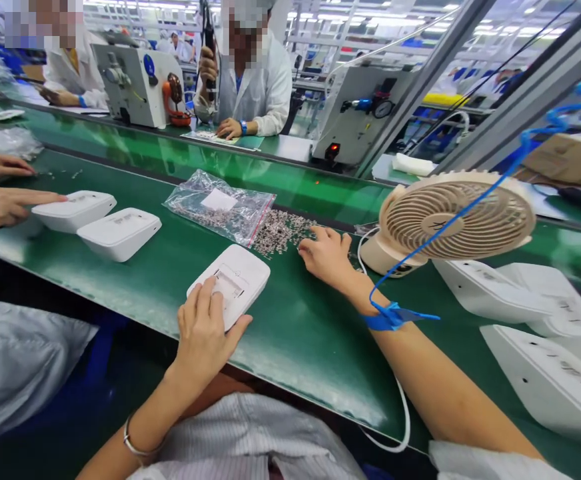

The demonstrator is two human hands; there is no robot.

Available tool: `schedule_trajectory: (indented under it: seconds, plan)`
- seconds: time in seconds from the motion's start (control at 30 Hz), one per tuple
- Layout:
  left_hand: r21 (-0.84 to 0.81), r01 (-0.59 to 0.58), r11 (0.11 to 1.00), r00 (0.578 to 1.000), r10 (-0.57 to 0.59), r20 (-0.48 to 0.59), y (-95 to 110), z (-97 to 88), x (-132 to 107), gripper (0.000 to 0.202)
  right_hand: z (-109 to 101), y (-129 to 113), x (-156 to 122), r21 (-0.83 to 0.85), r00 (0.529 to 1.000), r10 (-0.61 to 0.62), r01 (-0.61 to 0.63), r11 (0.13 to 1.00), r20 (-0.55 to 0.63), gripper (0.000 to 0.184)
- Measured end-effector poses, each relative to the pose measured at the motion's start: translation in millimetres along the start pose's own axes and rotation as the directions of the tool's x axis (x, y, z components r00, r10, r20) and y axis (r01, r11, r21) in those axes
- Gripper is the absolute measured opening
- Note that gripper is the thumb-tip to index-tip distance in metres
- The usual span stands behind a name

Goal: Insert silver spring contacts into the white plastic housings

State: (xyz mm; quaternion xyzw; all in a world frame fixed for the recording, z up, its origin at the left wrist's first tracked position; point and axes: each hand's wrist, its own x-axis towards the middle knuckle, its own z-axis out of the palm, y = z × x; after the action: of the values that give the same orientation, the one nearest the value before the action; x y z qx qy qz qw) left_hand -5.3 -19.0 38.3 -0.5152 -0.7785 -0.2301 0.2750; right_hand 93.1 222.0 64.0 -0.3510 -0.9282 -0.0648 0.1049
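My left hand [205, 333] holds a white plastic housing [245, 270] on the green bench, its fingers on the top face by a recessed slot and its thumb along the near side. At the right edge of a heap of small metal pieces [275, 232], my right hand [328, 257] has its fingers bent and drawn together. Whatever lies between those fingertips is too small to make out. A clear zip bag [210, 207] with more metal pieces lies beside the heap. Around my right wrist is a blue strap [393, 316] with a coiled cord.
A beige fan [455, 217] stands right of my right hand, its white cable looping down. Several white housings [555, 380] lie at the right, two more [120, 233] at the left near a co-worker's hands [0, 203]. Across the bench, a person [250, 87] sits between machines.
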Motion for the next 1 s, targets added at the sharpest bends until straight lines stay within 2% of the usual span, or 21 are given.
schedule_trajectory:
  seconds: [0.1,0.2,0.27,0.33,0.4,0.5,0.57,0.7,0.83,1.0]
  plan:
    - [-0.104,-0.029,0.994,1.000,0.028,-0.007,11.3,-9.3,-4.5,0.064,0.4,6.6,0.3,0.070,0.997,-0.053,0.057,0.996,-0.063,0.022]
    - [-0.189,-0.069,0.980,0.998,0.064,-0.029,15.3,-19.9,-4.9,0.052,-5.9,11.8,-4.0,0.187,0.976,-0.143,0.173,0.967,-0.163,0.018]
    - [-0.171,-0.060,0.984,0.998,0.057,-0.021,12.4,-23.6,-3.3,0.042,-12.2,10.8,-14.1,0.276,0.940,-0.220,0.291,0.916,-0.261,0.018]
    - [-0.155,-0.067,0.986,0.998,0.068,0.006,6.9,-22.2,-1.5,0.040,-14.9,5.4,-29.7,0.339,0.895,-0.263,0.389,0.857,-0.361,0.021]
    - [-0.128,-0.093,0.987,0.995,0.098,0.030,1.6,-16.3,-0.1,0.040,-11.1,-3.2,-47.1,0.368,0.846,-0.287,0.467,0.804,-0.449,0.016]
    - [-0.074,-0.147,0.986,0.989,0.148,0.007,0.2,-6.2,0.0,0.038,1.1,-17.0,-68.8,0.417,0.810,-0.291,0.528,0.740,-0.509,0.015]
    - [-0.086,-0.190,0.978,0.981,0.187,-0.044,5.2,-3.9,-1.3,0.037,7.1,-23.1,-77.4,0.440,0.800,-0.285,0.545,0.714,-0.528,0.016]
    - [-0.292,-0.237,0.927,0.971,0.216,-0.104,18.1,-8.9,-2.8,0.032,10.0,-25.4,-81.5,0.495,0.818,-0.237,0.520,0.696,-0.524,0.017]
    - [-0.315,-0.184,0.931,0.983,0.171,-0.068,18.0,-8.4,-4.7,0.032,10.1,-23.4,-79.9,0.491,0.836,-0.198,0.474,0.731,-0.513,0.016]
    - [-0.303,-0.174,0.937,0.984,0.175,-0.024,11.3,-0.7,-10.8,0.035,10.4,-22.3,-80.2,0.454,0.853,-0.195,0.435,0.777,-0.484,0.016]
